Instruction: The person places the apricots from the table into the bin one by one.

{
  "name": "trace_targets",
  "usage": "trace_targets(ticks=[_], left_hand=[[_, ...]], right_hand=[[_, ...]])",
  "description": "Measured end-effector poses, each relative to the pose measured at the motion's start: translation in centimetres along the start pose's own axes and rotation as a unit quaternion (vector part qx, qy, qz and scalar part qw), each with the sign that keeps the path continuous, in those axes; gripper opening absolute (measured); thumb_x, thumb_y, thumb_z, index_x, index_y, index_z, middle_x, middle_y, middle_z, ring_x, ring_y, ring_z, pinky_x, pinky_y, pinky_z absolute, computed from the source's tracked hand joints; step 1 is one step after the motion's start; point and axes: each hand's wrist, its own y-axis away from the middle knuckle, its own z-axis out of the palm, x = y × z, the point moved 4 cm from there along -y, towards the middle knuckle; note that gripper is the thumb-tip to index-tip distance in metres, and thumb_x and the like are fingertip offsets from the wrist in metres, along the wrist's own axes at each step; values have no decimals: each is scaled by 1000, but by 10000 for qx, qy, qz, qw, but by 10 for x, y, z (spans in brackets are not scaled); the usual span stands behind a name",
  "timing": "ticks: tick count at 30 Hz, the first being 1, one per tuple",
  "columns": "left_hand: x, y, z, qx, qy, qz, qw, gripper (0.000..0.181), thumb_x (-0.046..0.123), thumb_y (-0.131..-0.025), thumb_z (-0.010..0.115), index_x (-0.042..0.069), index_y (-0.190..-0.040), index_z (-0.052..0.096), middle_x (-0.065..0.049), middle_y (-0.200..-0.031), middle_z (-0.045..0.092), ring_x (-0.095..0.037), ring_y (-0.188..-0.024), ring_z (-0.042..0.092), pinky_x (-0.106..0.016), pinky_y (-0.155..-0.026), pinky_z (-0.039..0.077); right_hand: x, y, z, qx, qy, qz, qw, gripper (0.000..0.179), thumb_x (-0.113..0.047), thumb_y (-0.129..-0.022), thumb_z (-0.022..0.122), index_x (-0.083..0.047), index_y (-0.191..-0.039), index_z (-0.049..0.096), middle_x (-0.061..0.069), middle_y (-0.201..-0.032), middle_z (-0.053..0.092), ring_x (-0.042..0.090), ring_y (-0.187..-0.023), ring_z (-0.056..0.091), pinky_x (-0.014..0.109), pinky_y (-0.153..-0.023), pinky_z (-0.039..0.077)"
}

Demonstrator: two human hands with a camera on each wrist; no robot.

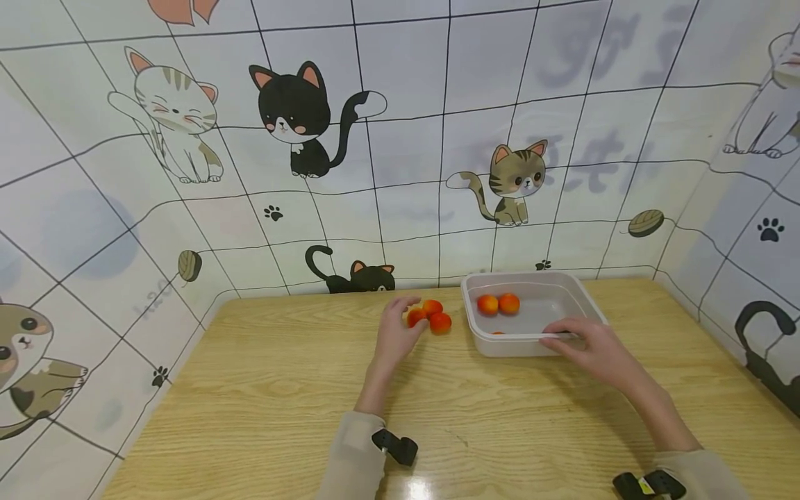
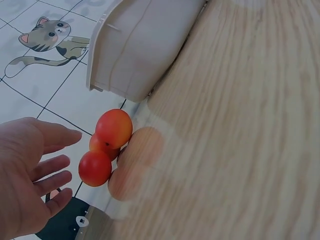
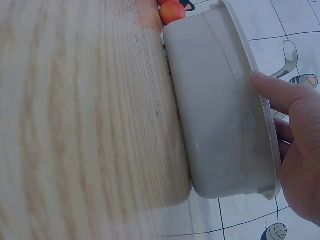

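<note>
On tabletop (image 1: 281, 389), left of container (image 1: 509, 346): three red-orange fruits (image 1: 440, 323) clustered. Left-hand grip (image 1: 396, 333) just beside them, fingers apart. Right-hand grip (image 1: 590, 347) pinching container's near rim; more fruits (image 1: 509, 303) inside. Container wall between both groups; cat-print backdrop (image 1: 406, 153) behind tabletop.

The left hand (image 2: 30, 172) is just beside three round red fruits (image 2: 114, 128) that sit bunched close together, and a bit of space shows between its fingers and them. The wooden table (image 2: 240, 125) is so shiny that it has red smudges on it (like a blurry mirror). Near the fruits stands a pale box (image 2: 142, 47), and a stripy cat picture (image 2: 47, 37) is on the wall (image 2: 30, 90).
</note>
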Motion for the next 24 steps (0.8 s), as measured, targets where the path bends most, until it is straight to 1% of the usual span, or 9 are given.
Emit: trace_targets(ticks=[3,7,10,15,19,22,24], left_hand=[[-4,-1,0,-87,-95,-39,9999,40,3,-88,74,1,-127,66,-16,-131,60,-38,-127,51,-54,-109,39],[-9,-1,1,-233,-228,-90,9994,41,3,-88,74,1,-128,66,-17,-135,60,-37,-130,49,-54,-111,36],[-12,-1,1,-319,-301,-182,9989,40,2,-88,74,0,-127,67,-18,-136,59,-38,-130,49,-54,-110,37],[-12,0,0,-338,-386,-341,9981,37,1,-87,75,1,-124,69,-19,-133,60,-38,-127,53,-52,-106,43],[-14,-1,0,-299,-436,-429,9977,34,2,-87,76,2,-121,71,-16,-124,65,-35,-117,57,-48,-101,46],[-16,0,-1,-261,-390,-601,9971,33,3,-87,76,3,-119,71,-13,-116,66,-31,-105,58,-42,-92,49],[-17,0,-1,-252,-348,-699,9966,34,4,-86,77,2,-120,71,-12,-113,66,-28,-98,57,-40,-88,50]], right_hand=[[1,1,0,-7,-70,21,10000,13,-16,-86,81,-18,-98,76,-8,-96,72,8,-92,63,25,-80,50],[1,1,0,2,-136,-7,9999,13,-15,-86,81,-18,-98,76,-9,-96,72,6,-92,63,22,-80,49],[1,1,0,3,-124,-27,9999,14,-14,-85,81,-18,-98,77,-9,-96,72,7,-92,63,23,-81,50],[2,0,1,-7,-89,9,10000,13,-15,-86,81,-17,-98,77,-8,-97,72,8,-93,64,27,-81,52],[2,0,1,0,-97,18,10000,13,-15,-86,81,-17,-98,77,-8,-96,72,8,-93,64,25,-81,51],[1,0,1,12,-120,-3,9999,13,-15,-85,81,-17,-98,77,-9,-96,72,7,-92,63,21,-82,49],[1,0,0,11,-122,0,9999,13,-15,-85,81,-17,-98,77,-9,-96,72,7,-92,63,21,-82,49]])
